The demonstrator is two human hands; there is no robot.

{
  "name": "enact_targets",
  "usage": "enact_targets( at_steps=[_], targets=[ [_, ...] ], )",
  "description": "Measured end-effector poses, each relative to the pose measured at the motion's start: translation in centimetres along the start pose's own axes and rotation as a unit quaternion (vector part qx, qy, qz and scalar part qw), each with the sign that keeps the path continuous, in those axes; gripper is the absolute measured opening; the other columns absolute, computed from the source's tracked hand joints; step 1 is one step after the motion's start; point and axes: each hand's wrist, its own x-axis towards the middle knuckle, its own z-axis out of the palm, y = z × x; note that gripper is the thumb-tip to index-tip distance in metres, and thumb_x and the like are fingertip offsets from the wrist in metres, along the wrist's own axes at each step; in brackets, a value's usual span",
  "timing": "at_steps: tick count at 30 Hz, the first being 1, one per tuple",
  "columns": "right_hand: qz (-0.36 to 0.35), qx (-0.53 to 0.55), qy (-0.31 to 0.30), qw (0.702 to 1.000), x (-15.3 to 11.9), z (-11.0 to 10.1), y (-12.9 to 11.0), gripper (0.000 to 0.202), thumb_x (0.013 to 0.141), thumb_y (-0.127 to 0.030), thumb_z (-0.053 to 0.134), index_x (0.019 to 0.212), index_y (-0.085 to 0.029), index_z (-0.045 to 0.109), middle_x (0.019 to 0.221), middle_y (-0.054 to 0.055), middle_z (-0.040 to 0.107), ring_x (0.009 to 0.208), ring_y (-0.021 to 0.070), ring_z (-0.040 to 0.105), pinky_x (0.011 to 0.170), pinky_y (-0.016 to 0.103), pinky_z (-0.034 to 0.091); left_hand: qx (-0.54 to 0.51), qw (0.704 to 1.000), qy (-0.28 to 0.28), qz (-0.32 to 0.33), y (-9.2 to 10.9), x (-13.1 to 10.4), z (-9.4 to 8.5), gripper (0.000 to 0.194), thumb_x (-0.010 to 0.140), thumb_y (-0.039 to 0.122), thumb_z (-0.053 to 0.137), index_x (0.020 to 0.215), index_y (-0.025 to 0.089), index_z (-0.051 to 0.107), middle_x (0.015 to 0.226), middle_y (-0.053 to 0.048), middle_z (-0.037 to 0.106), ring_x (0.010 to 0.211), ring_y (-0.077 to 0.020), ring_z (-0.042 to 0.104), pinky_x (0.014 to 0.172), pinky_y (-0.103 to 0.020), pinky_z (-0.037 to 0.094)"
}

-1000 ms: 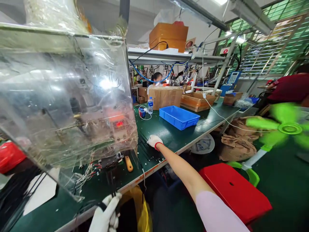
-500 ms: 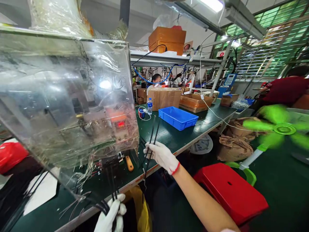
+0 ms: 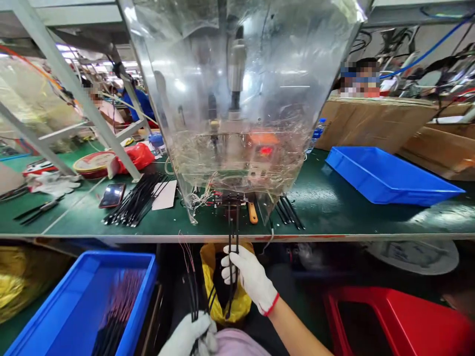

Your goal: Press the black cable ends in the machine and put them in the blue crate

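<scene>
My right hand [image 3: 252,272], in a white glove with a red cuff, is closed on two thin black cables [image 3: 233,230]. Their upper ends reach the small dark fixture [image 3: 229,199] at the lower front of a plastic-covered machine [image 3: 237,123]; whether they sit inside it I cannot tell. Low in the view, my gloved left hand [image 3: 195,333] is wrapped round several black cables [image 3: 193,289] with fine bare reddish wires at their tops. Beside the fixture lies a tool with an orange-yellow handle [image 3: 253,213]. A few more black cables [image 3: 290,212] rest on the bench right of the machine.
A pile of black cables [image 3: 135,202], a phone [image 3: 112,195] and pliers [image 3: 39,210] lie left on the green bench [image 3: 334,222]. Blue trays stand at right [image 3: 382,183] and lower left [image 3: 40,316]. Below are a yellow bag [image 3: 243,301] and red stool [image 3: 415,316]. Co-workers sit behind.
The view has swung left, so the machine is now straight ahead. My right hand has gone from beside the machine to in front of it, bringing its black cables up to the fixture.
</scene>
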Motion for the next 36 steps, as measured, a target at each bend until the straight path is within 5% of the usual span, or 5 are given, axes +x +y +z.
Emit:
enact_targets(
  at_steps=[5,10,14,20,36],
  targets=[
    [0.024,0.026,-0.019,0.999,2.2,0.1,-1.4,0.044,0.064,-0.037,0.078,0.097,-0.017,0.057,0.068,0.001,0.066,0.054,0.0141,0.063,0.05,0.026,0.051,-0.18,0.981,0.063,0.048,2.0,1.7,4.1,0.024,0.075,0.029,0.076,0.087,0.013,0.062,0.076,-0.008,0.069,0.061,-0.0181,0.068,0.06,-0.029,0.056],
    [0.024,0.01,-0.036,0.999,4.4,0.8,-5.1,0.023,0.076,-0.03,0.068,0.093,-0.016,0.061,0.069,0.003,0.067,0.058,0.0162,0.066,0.056,0.03,0.056,-0.247,0.964,0.076,0.056,5.9,2.1,8.8,0.013,0.087,0.022,0.06,0.092,0.01,0.059,0.088,-0.017,0.072,0.06,-0.0209,0.07,0.062,-0.033,0.059],
    [0.064,-0.056,-0.045,0.995,4.8,0.2,-5.3,0.028,0.086,-0.037,0.059,0.077,-0.012,0.064,0.074,0.01,0.069,0.057,0.0171,0.066,0.054,0.03,0.056,-0.274,0.958,0.064,0.054,7.5,1.7,10.2,0.016,0.088,0.022,0.06,0.096,0.009,0.06,0.089,-0.016,0.072,0.06,-0.0202,0.07,0.064,-0.032,0.06],
    [0.05,-0.037,-0.043,0.997,5.8,0.1,-5.6,0.039,0.089,-0.037,0.056,0.059,-0.012,0.062,0.074,0.012,0.07,0.06,0.016,0.066,0.056,0.026,0.056,-0.266,0.96,0.047,0.075,7.3,1.7,10.0,0.018,0.085,0.024,0.065,0.095,0.009,0.061,0.095,-0.017,0.071,0.061,-0.0185,0.07,0.063,-0.03,0.059],
    [0.06,-0.022,-0.004,0.998,7.7,0.8,-6.8,0.041,0.092,-0.036,0.05,0.059,-0.014,0.06,0.076,0.013,0.071,0.071,0.0193,0.069,0.073,0.034,0.059,-0.292,0.946,0.129,0.052,4.9,2.3,6.1,0.016,0.086,0.018,0.063,0.098,0.008,0.06,0.092,-0.018,0.071,0.066,-0.0184,0.07,0.06,-0.026,0.058]
  ],
)
